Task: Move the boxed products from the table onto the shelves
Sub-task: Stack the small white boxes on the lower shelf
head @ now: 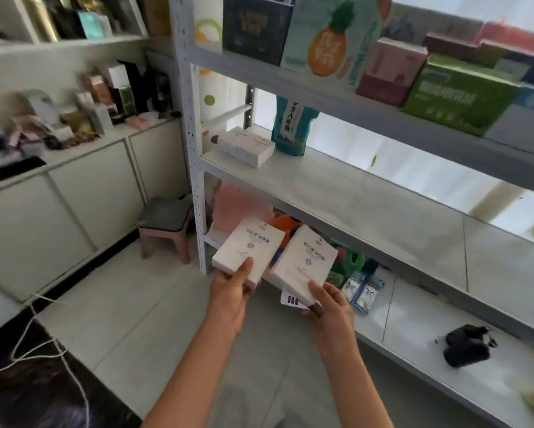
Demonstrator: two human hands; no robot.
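Both hands hold 1 white box each by its near end, left hand on left box, right hand on right box, below the middle shelf; such end-only pinches risk tipping or dropping a box against the shelf's front edge.

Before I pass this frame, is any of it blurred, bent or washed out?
Head view: the two white boxes held by the left hand and right hand are fairly sharp; counter clutter at left is motion-smeared; the shelf rails bow from the wide lens; bright backlight washes out behind the shelves.
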